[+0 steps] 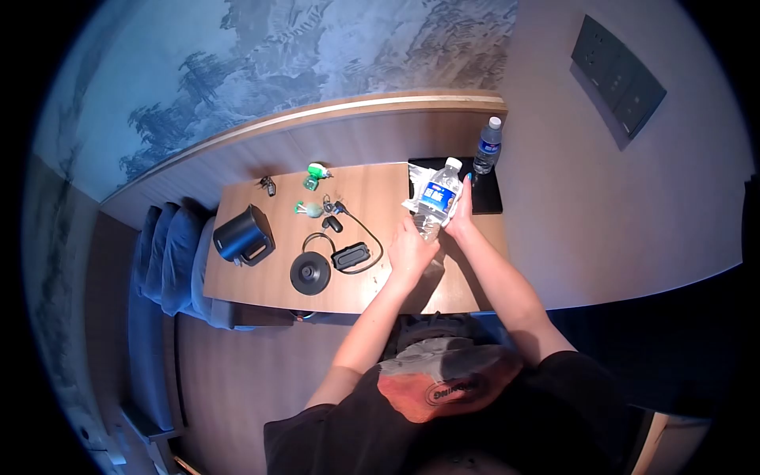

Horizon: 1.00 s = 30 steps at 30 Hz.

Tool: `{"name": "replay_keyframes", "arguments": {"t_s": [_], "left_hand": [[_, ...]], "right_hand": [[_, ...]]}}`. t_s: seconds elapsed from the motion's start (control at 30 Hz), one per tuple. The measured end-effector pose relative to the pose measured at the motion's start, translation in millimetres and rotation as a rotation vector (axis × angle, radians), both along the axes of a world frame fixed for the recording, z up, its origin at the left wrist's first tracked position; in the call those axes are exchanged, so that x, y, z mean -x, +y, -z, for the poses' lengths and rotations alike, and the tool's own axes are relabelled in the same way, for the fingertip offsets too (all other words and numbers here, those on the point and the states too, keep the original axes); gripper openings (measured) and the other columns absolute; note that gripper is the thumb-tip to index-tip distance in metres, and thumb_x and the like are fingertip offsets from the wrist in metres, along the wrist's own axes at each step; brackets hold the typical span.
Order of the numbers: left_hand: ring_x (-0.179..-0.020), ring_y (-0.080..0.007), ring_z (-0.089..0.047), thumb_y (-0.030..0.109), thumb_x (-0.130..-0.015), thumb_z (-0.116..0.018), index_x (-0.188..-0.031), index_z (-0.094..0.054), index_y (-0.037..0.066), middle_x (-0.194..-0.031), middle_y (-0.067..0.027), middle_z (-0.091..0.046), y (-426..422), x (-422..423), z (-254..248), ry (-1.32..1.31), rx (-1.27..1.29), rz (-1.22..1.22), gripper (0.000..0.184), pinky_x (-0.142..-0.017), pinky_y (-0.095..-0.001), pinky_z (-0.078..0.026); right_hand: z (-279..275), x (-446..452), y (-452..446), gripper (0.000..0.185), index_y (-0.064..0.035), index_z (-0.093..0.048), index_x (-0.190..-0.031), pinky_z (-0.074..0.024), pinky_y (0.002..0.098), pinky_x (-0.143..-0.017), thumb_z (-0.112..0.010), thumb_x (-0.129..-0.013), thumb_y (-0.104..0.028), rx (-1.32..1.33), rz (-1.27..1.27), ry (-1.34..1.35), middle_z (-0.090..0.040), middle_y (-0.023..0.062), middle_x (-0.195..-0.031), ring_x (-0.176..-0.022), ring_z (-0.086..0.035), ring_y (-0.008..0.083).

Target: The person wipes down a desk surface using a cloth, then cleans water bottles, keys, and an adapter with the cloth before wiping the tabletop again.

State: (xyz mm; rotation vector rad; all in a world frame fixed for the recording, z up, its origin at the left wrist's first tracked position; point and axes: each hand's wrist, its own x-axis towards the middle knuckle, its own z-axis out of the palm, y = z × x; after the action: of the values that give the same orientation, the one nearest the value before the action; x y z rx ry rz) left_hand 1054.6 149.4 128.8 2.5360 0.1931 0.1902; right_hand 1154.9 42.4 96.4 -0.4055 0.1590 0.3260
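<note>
A clear plastic water bottle (pixel 431 212) is being held up over the right part of a light-brown wooden desk (pixel 372 184) by 2 hands. Its long axis is being kept aslant: the white screw cap (pixel 454 163) is being pointed away from the body and a little to the right, while the base is being turned back toward the person and slightly left. Whether the base is being rested on the wood cannot be told. The blue-and-white label (pixel 437 195) is being shown toward the camera.

The lower part is being gripped by the left hand (pixel 412 250), its fingers being kept curled. The right side is being held by the right hand (pixel 461 212), partly closed, with 1 digit being stretched up along the bottle. Thin, crumpled white material (pixel 417 184) is being seen around the bottle.

Behind, a 2nd clear bottle with a blue label (pixel 488 147) is being supported upright by a flat black tray (pixel 491 196). To the left, a dark-blue kettle (pixel 242 235) and a round black base (pixel 309 274) are being carried by the desk.
</note>
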Motion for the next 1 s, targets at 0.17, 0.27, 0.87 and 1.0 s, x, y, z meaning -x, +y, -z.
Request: {"name": "replay_keyframes", "arguments": {"t_s": [0.17, 0.27, 0.87, 1.0], "left_hand": [[-0.093, -0.0361, -0.056, 0.026, -0.063, -0.074, -0.105, -0.043, -0.002, -0.099, -0.0194, -0.054, -1.8, -8.7, 5.4, 0.026, -0.035, -0.007, 0.059, -0.076, -0.0445, -0.049], [-0.089, -0.0375, -0.057, 0.027, -0.062, -0.075, -0.109, -0.042, -0.004, -0.099, -0.0222, -0.055, 4.4, -13.9, 12.5, -0.013, -0.077, 0.002, 0.066, -0.074, -0.0441, -0.048], [-0.098, -0.0223, -0.058, 0.054, -0.092, -0.033, -0.11, -0.055, 0.008, -0.105, -0.0085, -0.061, 33.7, -51.9, 97.5, 0.449, 1.87, 0.17, 0.054, -0.087, -0.0367, -0.048], [-0.096, -0.0258, -0.06, 0.062, -0.084, -0.042, -0.119, -0.048, 0.003, -0.108, -0.0134, -0.059, 15.8, -31.0, 66.6, 0.532, 1.897, 0.284, 0.068, -0.084, -0.0403, -0.049]], "right_hand": [[20.5, 14.3, 17.0, 0.054, -0.0059, -0.046, -0.12, -0.0495, 0.0432, -0.085, -0.03, -0.094, -0.05, 0.219, 0.151, 0.053, -0.059, 0.0131, -0.107, -0.099, -0.059, 0.027], [38.3, 25.0, 30.4, 0.042, -0.0058, -0.039, -0.12, -0.0507, 0.0381, -0.083, -0.033, -0.096, -0.04, 0.474, 0.243, 0.032, -0.057, 0.0109, -0.107, -0.097, -0.059, 0.0228], [47.9, 73.9, -2.5, 0.041, -0.0004, -0.05, -0.113, -0.0504, 0.0335, -0.08, -0.057, -0.083, -0.028, 0.241, -0.119, -0.07, -0.061, 0.0108, -0.101, -0.09, -0.062, 0.0199], [33.6, 84.9, 0.9, 0.037, -0.0014, -0.054, -0.111, -0.0485, 0.0289, -0.078, -0.057, -0.084, -0.027, 0.594, 0.001, -0.202, -0.062, 0.0075, -0.102, -0.093, -0.061, 0.0166]]}}
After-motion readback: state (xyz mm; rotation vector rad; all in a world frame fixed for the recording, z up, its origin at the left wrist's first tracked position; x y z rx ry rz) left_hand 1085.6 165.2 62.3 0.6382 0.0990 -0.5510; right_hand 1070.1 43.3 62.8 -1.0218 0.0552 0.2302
